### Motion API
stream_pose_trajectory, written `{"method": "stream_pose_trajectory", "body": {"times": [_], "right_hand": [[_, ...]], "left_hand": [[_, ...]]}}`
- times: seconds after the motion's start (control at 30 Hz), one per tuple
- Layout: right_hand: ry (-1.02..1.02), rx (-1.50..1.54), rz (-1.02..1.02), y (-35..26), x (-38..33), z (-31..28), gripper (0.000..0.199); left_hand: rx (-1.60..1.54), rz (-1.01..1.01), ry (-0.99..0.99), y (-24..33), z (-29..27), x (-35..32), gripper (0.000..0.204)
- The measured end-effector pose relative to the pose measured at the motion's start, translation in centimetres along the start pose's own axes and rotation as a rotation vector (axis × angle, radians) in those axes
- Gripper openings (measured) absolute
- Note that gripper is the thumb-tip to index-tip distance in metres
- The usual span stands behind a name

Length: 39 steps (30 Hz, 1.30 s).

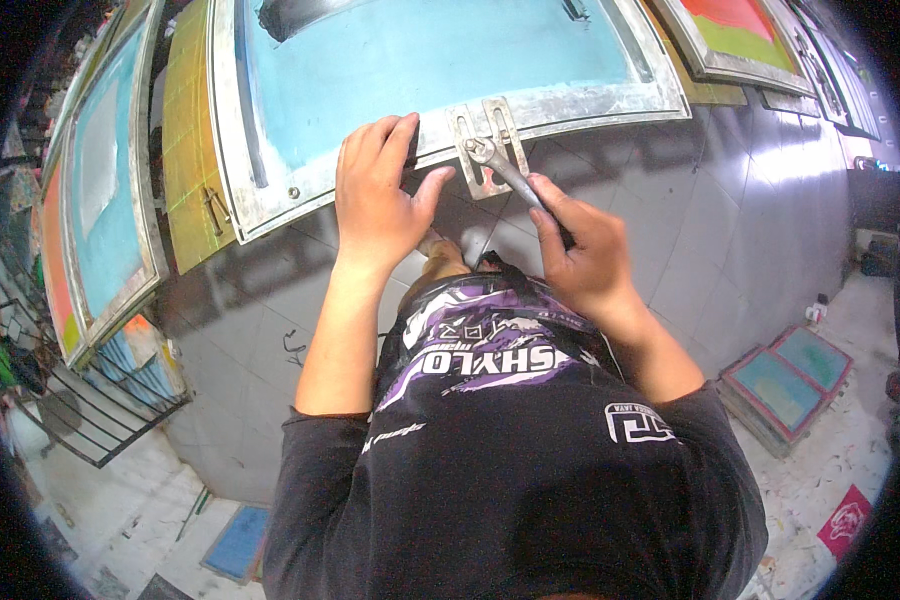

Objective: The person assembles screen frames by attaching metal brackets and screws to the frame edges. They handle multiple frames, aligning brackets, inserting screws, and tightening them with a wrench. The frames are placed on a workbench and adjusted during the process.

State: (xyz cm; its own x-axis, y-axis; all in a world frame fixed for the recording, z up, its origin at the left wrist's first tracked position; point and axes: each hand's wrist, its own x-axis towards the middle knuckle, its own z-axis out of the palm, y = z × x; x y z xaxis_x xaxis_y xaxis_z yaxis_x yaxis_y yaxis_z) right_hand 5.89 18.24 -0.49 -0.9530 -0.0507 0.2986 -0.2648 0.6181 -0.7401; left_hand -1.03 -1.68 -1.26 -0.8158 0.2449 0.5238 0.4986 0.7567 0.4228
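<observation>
A large screen-printing frame (590,115) with a pale metal rim and light blue mesh lies in front of me. My left hand (380,190) rests on its near rim, fingers stretched out flat and thumb apart. Right of it, a slotted metal bracket (486,188) sits on the rim and juts past the edge towards me. My right hand (590,240) grips a metal wrench (512,180), its head over a fastener on the bracket. That fastener is mostly hidden by the wrench head. A small nut (293,191) sits on the rim's left corner.
Under the frame is a yellowish board (185,150) with loose bolts (215,210) on it. Another blue screen frame (105,200) stands left, a red-green one (740,40) at far right. A dark metal rack (100,410) is lower left; coloured panels (785,385) lie lower right.
</observation>
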Motion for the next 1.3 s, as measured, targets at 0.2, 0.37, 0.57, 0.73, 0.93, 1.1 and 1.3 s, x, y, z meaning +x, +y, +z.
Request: {"method": "stream_pose_trajectory", "body": {"times": [0.2, 0.37, 0.57, 0.73, 0.93, 1.1, 1.3], "right_hand": [[-0.037, -0.064, 0.025, -0.4, -0.2, 0.1, 0.032], [0.013, 0.091, -0.078, 1.5, 0.2, 0.4, 0.033], [-0.031, -0.052, -0.007, 0.2, -0.2, 0.3, 0.033], [0.039, -0.022, -0.047, 0.1, -1.0, 1.8, 0.035], [-0.003, 0.071, -0.157, 1.7, 0.9, 0.0, 0.030], [-0.192, 0.053, -0.078, 1.4, 2.3, -2.1, 0.030], [-0.268, 0.157, -0.136, 3.4, 4.6, -2.7, 0.028]], "left_hand": [[-0.087, -0.062, -0.074, -0.4, -0.6, 1.0, 0.048], [-0.087, -0.053, -0.065, -0.5, -0.6, 1.0, 0.046], [-0.077, -0.035, -0.054, -0.4, -0.4, 1.2, 0.046], [-0.094, -0.045, -0.032, -0.6, -0.5, 1.0, 0.045], [-0.109, -0.067, -0.029, -0.5, -0.3, 0.9, 0.044], [-0.107, -0.050, -0.022, -0.7, -0.3, 0.7, 0.043], [-0.102, -0.067, -0.040, -0.5, -0.4, 0.9, 0.043]]}}
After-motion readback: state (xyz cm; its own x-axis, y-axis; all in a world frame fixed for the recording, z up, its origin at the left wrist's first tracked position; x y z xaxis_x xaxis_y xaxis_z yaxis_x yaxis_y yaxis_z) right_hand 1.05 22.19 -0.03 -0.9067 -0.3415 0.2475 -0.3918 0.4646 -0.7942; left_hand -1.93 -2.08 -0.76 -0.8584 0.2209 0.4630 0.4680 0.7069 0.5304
